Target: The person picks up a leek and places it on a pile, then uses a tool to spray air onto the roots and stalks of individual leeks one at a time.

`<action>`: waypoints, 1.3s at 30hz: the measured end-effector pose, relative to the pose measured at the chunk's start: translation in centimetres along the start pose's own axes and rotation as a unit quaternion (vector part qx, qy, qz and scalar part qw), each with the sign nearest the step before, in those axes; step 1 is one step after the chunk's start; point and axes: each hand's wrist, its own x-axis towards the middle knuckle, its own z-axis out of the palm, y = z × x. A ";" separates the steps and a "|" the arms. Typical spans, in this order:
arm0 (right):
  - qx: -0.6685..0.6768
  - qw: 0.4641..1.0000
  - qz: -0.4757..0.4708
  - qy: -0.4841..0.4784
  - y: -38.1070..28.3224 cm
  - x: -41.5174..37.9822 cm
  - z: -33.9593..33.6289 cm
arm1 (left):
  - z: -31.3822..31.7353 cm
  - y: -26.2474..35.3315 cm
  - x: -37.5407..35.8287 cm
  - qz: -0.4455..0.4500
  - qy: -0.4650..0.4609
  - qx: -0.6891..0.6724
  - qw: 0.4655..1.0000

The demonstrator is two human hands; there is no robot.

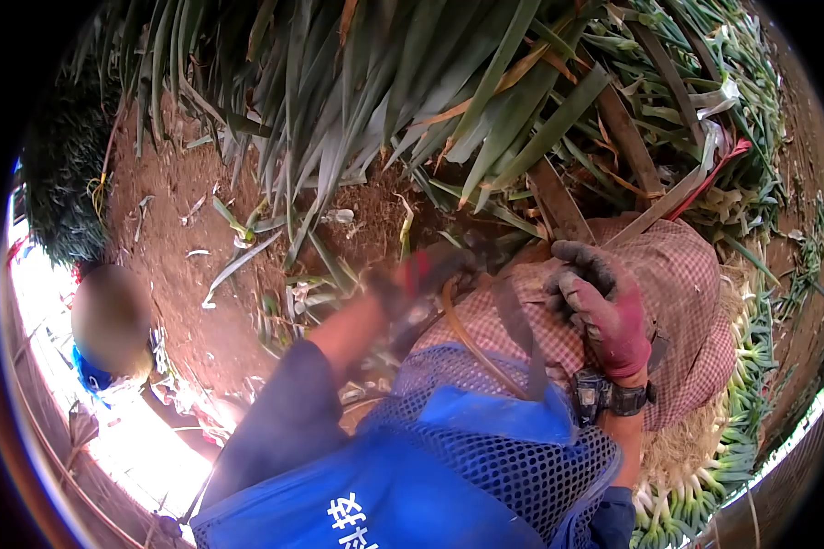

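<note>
My left hand [430, 270], in a dark and red glove, is smeared by motion at the left edge of the checkered cloth over my lap [677, 265]; what it holds, if anything, I cannot make out. Against that cloth rests my right hand [604, 306] in a pink and grey glove, its fingers loosely curled and slightly apart, with nothing visible in them. A watch [627, 398] is on that wrist. Just beyond both hands hang long green leaves of large spring onions [366, 82]. Brown flat slats [558, 201] slant down among the leaves towards my lap.
Reddish-brown soil [169, 229] with scattered leaf scraps lies to the left. Rows of spring onions with white bases [737, 439] line the right side. A red strap [710, 178] hangs near the slats. Another person [96, 371] is at the far left, near a dark green leaf pile [59, 174].
</note>
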 end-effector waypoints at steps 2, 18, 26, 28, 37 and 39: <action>0.008 1.000 0.001 -0.013 -0.1 0.0 0.0 | -0.6 0.7 2.0 0.385 -0.015 0.301 0.872; 0.022 1.000 0.016 -0.013 -0.2 -0.2 -0.5 | -0.3 3.1 8.2 0.156 0.053 0.153 0.974; -0.013 1.000 -0.020 -0.020 0.4 -0.6 -0.4 | -12.2 6.9 8.3 0.285 0.301 0.163 0.895; 0.002 0.999 -0.025 -0.019 -0.6 -0.4 -0.4 | -14.1 2.6 8.3 0.279 0.332 0.370 0.822; 0.031 1.000 -0.007 -0.003 0.2 0.4 0.4 | -4.3 -15.7 -8.1 0.079 0.504 0.045 0.859; 0.026 1.000 0.000 -0.011 -0.4 0.5 1.3 | -5.7 -20.3 -9.9 -0.027 0.549 0.140 0.823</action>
